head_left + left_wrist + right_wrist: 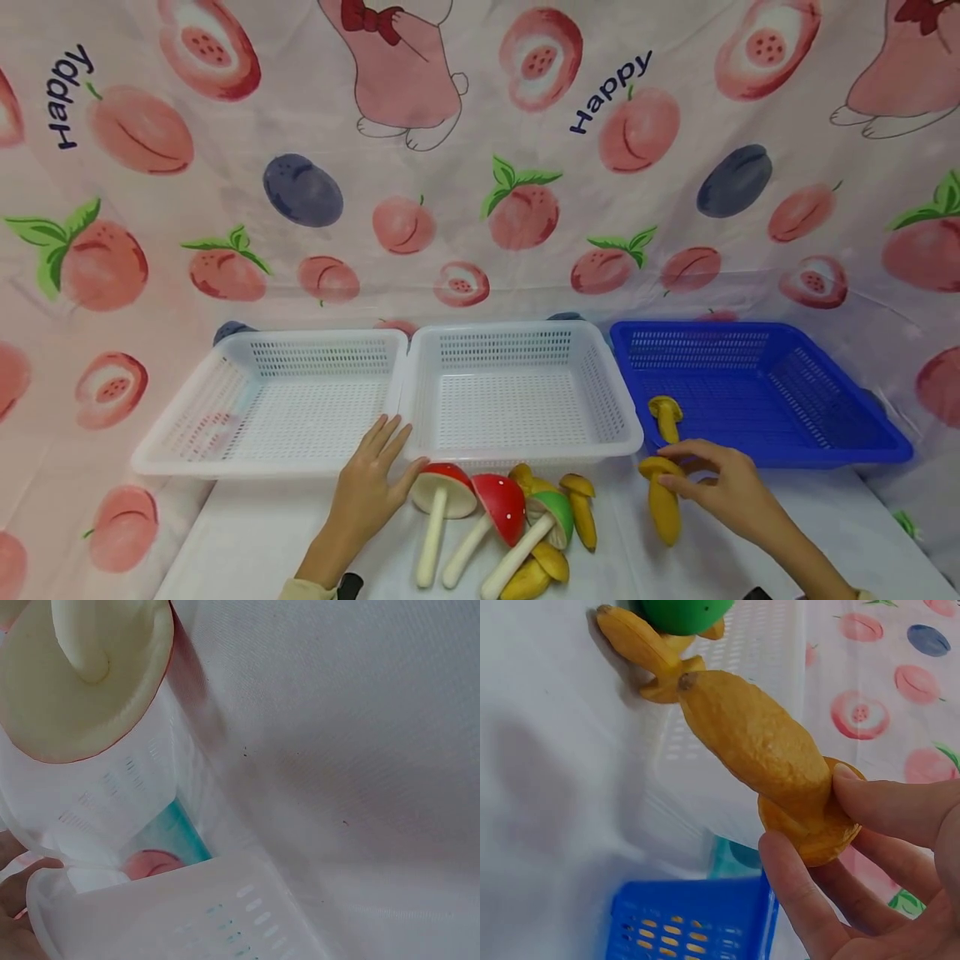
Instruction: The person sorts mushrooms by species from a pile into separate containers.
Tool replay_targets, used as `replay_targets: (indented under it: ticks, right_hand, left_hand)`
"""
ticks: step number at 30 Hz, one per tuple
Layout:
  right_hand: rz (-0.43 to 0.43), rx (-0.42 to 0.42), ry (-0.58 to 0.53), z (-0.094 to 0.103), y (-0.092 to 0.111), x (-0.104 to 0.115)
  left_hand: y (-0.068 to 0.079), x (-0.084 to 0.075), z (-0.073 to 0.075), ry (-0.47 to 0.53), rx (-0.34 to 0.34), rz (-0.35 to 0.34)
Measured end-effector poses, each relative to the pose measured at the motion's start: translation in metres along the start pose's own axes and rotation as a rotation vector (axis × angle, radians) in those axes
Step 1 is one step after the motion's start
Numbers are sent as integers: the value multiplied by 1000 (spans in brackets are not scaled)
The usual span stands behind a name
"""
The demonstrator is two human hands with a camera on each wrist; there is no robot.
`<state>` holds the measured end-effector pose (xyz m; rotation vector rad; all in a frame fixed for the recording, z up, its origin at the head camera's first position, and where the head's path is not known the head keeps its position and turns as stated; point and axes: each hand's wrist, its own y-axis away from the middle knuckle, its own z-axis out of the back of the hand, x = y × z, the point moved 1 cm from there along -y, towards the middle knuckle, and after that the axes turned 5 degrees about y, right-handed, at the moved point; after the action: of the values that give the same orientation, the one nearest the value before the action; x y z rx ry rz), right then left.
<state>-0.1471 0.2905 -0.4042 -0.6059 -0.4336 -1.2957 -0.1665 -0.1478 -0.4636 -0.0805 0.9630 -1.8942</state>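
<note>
By the baskets (525, 447), left hand (367, 490) spread, right hand (722, 485) pinches yellow mushroom (664, 512)

Left hand (366, 492): back uppermost, fingers extended forward, left thumb (407, 482) spread sideways. Left forearm (324, 557) angles up from the lower edge. Right hand (723, 487): pinching, right thumb (896, 814) opposed to bent fingers (799, 900). Right forearm (802, 554) slants in from lower right. Left wrist view: only part of the left hand visible, at the left edge.

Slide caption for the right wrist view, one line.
Right hand pinches a yellow mushroom by its cap, near the blue basket.
</note>
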Motion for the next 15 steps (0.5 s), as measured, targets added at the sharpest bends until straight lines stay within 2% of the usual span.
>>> replay_targets:
  ticks: [6, 15]
  right_hand:
    - [36, -25, 49, 13, -5, 0]
    - [38, -27, 104, 27, -11, -1]
  left_hand:
    - [0, 0, 0, 14, 2, 6]
    - [0, 0, 0, 16, -6, -4]
